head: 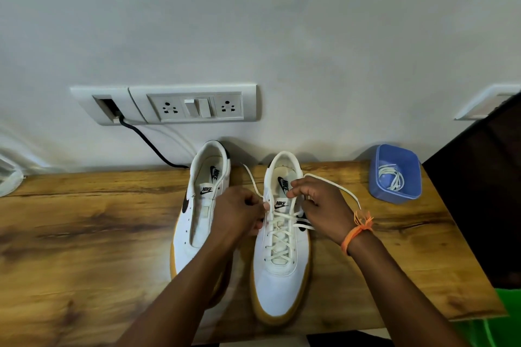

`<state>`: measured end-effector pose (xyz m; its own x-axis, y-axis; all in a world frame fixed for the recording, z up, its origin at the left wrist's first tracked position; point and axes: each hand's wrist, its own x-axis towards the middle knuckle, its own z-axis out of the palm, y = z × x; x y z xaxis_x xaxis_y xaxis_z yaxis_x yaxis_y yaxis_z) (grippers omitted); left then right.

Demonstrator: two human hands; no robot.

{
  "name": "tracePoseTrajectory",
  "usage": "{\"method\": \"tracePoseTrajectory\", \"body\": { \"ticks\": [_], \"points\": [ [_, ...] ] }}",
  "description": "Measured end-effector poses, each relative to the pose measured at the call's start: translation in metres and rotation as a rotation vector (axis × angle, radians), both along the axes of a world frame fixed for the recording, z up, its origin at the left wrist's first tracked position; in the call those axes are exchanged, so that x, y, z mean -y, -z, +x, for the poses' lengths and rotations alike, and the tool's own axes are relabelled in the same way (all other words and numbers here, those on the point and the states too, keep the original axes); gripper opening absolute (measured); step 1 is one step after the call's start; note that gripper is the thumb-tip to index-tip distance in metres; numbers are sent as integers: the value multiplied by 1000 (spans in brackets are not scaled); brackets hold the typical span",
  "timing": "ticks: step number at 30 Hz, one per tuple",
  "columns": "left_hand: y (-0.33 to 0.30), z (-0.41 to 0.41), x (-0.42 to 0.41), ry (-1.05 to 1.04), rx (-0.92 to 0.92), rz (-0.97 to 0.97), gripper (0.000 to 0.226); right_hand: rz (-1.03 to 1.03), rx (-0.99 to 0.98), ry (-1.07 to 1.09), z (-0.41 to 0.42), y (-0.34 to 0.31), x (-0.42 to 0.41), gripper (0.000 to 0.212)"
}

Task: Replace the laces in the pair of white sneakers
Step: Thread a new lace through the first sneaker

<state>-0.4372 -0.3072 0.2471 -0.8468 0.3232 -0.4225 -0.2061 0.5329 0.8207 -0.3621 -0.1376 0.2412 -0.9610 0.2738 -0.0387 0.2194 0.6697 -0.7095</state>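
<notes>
Where wall [253, 22] ends: wood table [84, 234], socket panel [194, 105].

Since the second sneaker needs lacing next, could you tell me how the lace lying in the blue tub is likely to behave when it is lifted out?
The lace lies in loose coils in the blue tub, so it is probably floppy and would dangle. It looks thin and light. The loops overlap, so it may snag or tangle as it comes out.
</notes>
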Motion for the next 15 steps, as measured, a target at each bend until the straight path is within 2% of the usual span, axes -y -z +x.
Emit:
{"method": "tracePoseTrajectory", "body": {
  "ticks": [4,8,12,15],
  "points": [
    [-2,-6,4,-47,52,27,14,-2,22,10,1,-1,0,32],
    [-5,-25,17,-205,-252,-52,24,-17,26,20,1,-2,0,33],
    [-23,-31,21,-366,-537,61,21,-18,26,19,0,-1,0,32],
    [-31,-34,16,-476,-531,221,20,-16,30,20,0,-2,1,33]
  ]
}}
